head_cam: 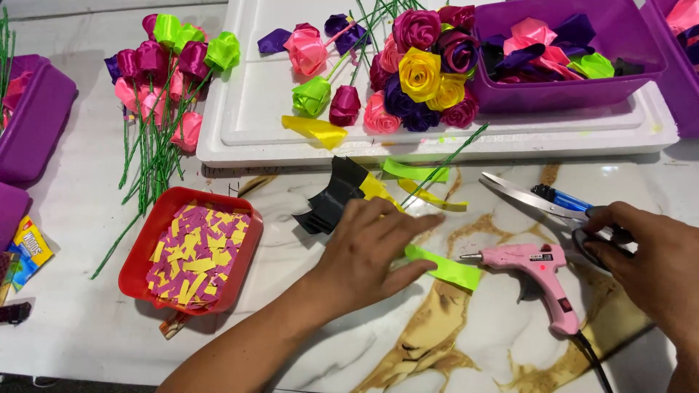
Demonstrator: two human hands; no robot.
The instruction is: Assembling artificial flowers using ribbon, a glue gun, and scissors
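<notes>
Left hand (371,251) spread flat, pinning lime-green ribbon strip (448,268) on marble tabletop (473,335). Right hand (652,266) curled around steel scissors (542,204) beside pink glue gun (542,273). Keep strip taut before cutting.

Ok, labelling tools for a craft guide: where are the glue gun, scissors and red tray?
glue gun (542,263), head view, pink body.
scissors (524,195), head view, blade.
red tray (149,225), head view, left rim.

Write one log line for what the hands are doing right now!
left hand: flat on green strip | right hand: on scissors | glue gun: lying between hands | red tray: paper scraps
</notes>
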